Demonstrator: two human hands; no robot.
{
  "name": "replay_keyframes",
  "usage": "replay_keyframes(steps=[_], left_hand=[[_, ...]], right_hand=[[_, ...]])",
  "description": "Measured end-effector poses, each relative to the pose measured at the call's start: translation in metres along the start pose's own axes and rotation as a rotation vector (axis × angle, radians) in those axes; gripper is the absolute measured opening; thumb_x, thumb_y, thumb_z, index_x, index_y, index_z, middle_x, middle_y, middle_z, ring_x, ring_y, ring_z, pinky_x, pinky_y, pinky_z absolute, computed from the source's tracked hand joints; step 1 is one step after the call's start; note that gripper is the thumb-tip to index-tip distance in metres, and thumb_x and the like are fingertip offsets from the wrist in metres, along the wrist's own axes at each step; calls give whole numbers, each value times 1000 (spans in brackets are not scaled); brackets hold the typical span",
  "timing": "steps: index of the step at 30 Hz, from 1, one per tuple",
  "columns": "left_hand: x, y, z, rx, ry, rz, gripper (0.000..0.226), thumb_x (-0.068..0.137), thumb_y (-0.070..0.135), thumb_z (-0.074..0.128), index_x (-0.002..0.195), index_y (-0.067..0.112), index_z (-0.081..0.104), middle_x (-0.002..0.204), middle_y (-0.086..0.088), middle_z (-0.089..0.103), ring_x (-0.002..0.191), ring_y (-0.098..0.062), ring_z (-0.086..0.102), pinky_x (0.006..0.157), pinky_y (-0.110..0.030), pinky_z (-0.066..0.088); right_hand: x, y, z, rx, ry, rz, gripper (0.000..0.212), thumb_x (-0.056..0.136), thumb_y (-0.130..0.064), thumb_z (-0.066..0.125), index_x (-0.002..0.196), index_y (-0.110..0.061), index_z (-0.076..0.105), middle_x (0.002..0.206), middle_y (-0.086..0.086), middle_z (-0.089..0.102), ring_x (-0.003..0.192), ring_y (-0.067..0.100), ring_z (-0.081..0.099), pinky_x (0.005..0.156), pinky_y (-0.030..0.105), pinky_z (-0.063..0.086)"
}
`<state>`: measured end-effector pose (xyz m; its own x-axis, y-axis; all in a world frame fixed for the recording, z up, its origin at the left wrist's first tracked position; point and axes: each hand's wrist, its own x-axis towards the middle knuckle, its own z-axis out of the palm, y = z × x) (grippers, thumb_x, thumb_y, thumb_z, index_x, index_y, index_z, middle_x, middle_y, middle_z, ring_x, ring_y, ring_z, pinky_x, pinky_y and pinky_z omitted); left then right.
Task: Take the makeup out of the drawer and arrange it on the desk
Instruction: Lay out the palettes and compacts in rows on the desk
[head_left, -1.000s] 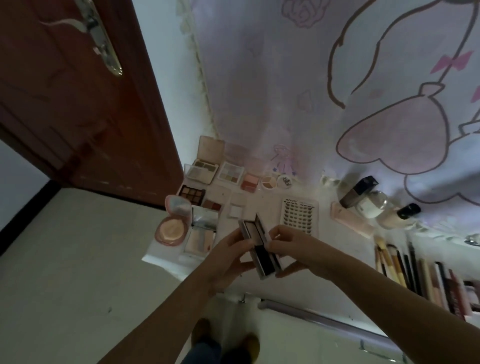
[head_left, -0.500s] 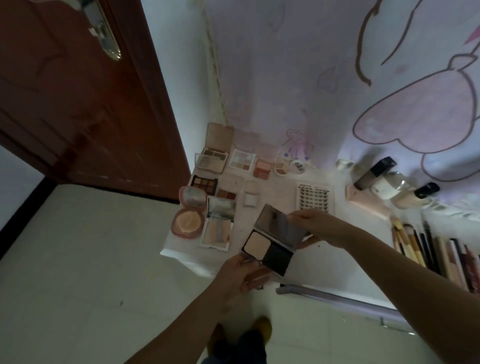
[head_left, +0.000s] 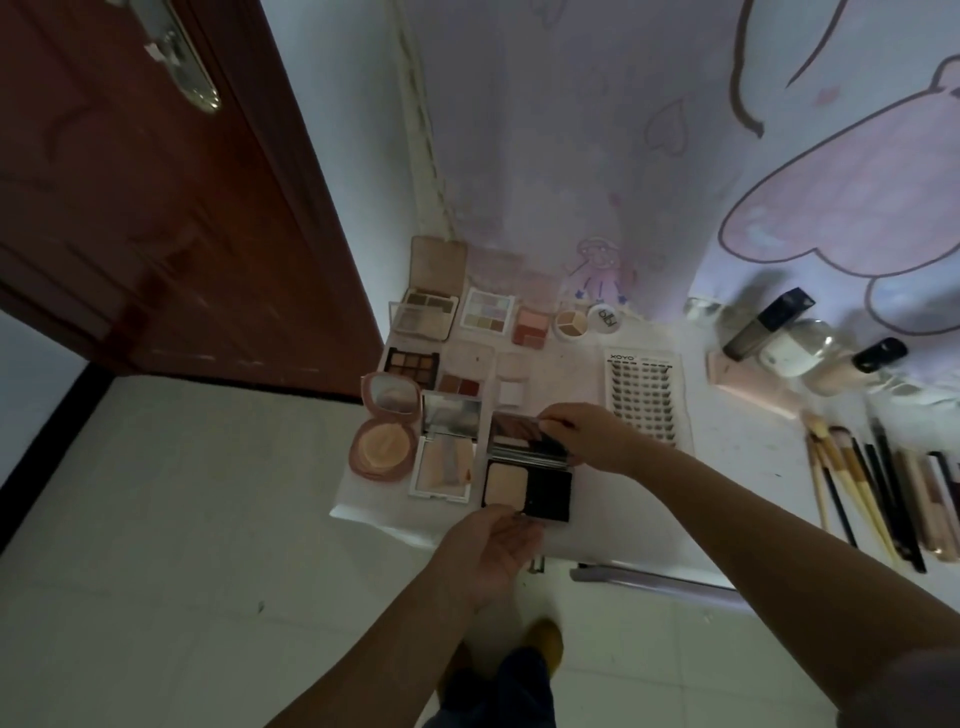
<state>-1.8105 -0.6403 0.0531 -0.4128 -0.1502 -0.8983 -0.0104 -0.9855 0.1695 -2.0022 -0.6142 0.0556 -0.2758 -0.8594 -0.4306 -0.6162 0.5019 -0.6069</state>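
Note:
An open black powder compact lies flat near the front edge of the white desk, its mirrored lid raised. My right hand pinches the top edge of that lid. My left hand sits palm-up at the desk's front edge, fingertips at the compact's near side, fingers relaxed. Left of the compact lie a white open compact and a round pink powder compact. Behind them are several open eyeshadow and blush palettes.
A lash tray lies right of my right hand. Bottles stand at the back right, brushes and pencils lie in a row at the right. A brown door stands left; a drawer handle shows below the desk edge.
The compact, held closed between both hands a second ago, has been opened and lowered onto the desk beside the white compact. My left hand has slid off to its near edge.

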Motion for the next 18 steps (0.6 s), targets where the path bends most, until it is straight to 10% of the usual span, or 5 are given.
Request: replay_keyframes(steps=[8, 13, 18], left_hand=[[-6, -2, 17, 209, 29, -29, 12, 92, 4, 53, 82, -3, 56, 86, -19, 55, 76, -32, 55, 78, -43, 49], [-11, -37, 72, 427, -126, -81, 5, 90, 3, 54, 86, 1, 56, 86, -17, 57, 80, -26, 56, 62, -39, 57], [29, -64, 185, 1153, -259, 449, 28, 95, 10, 45, 121, 10, 56, 112, -7, 63, 102, -19, 60, 88, -30, 48]], right_hand=[[-18, 10, -17, 24, 173, 55, 28, 95, -32, 49, 120, -21, 57, 108, -3, 61, 96, 15, 58, 81, 28, 47], [-60, 69, -71, 210, 275, 183, 13, 93, -19, 52, 96, -20, 65, 97, 2, 68, 76, 8, 63, 64, 15, 48], [-99, 174, -116, -208, 416, 427, 26, 95, -19, 45, 115, -19, 62, 119, 4, 62, 105, 21, 57, 90, 31, 44]])
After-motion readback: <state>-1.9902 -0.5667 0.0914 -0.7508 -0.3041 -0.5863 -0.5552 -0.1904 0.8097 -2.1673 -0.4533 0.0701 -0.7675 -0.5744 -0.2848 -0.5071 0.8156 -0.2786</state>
